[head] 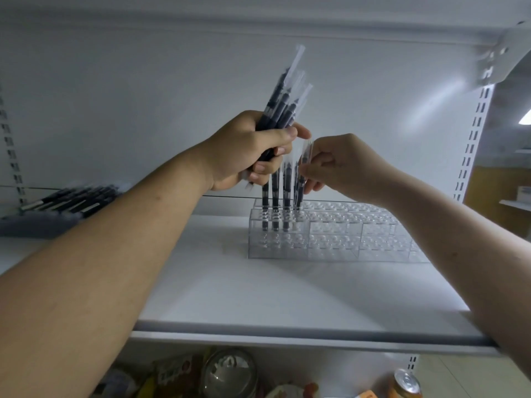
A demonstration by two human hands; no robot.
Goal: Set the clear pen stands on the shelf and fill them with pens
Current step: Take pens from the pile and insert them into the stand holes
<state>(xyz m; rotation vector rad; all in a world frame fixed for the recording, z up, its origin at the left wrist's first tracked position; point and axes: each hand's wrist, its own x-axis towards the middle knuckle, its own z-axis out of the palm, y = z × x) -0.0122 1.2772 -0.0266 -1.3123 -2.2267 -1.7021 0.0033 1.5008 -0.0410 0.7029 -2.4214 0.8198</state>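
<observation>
The left hand (247, 150) grips spare pens (283, 101) as supply; just beside it, the right hand (339, 165) pinches one pen (301, 179) (upright) — aiming for the clear stand (330, 239) below.

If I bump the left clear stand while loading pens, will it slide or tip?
Likely slides rather than tips: the stand is low, broad-based and flat on the smooth shelf. It looks like light rigid plastic, mostly unfilled, so little weight anchors it. The pens stand tall toward its back; a knock there might rock it.
</observation>
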